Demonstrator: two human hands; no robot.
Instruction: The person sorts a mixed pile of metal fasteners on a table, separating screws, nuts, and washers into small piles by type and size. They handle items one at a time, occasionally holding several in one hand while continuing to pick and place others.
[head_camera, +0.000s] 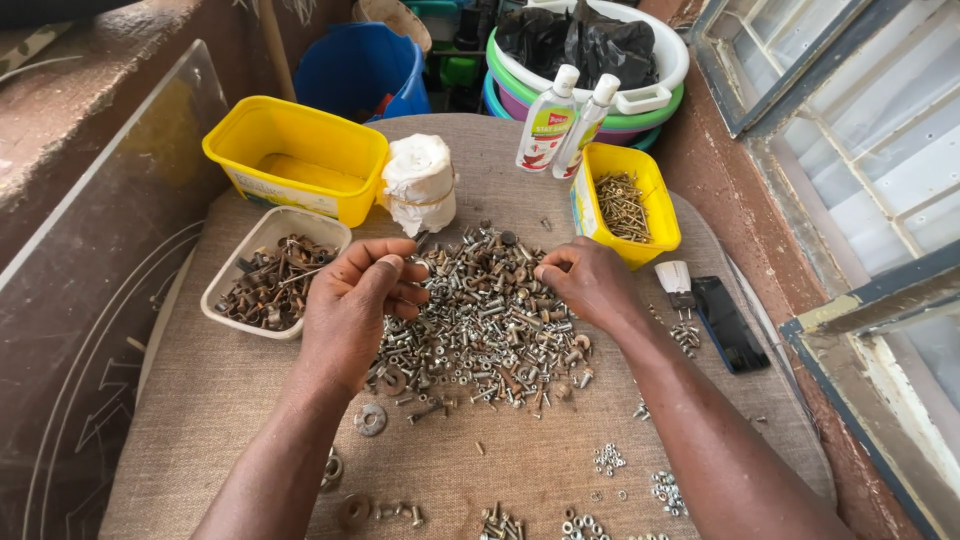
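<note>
Right now the left hand (355, 300) pinches a small metal piece (388, 263) between thumb and fingertips above the left side of the hardware pile (490, 320), which lies mid-table (230, 400). The right hand (590, 282) is curled shut over the pile's right side, thumb against fingertips (what it grips, I cannot tell). A white tub (262, 235) of rusty parts sits toward the left edge, a yellow box (655, 215) of screws toward the right.

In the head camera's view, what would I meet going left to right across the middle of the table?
White tray of rusty parts → left hand → heap of screws and nuts → right hand → black phone.
</note>
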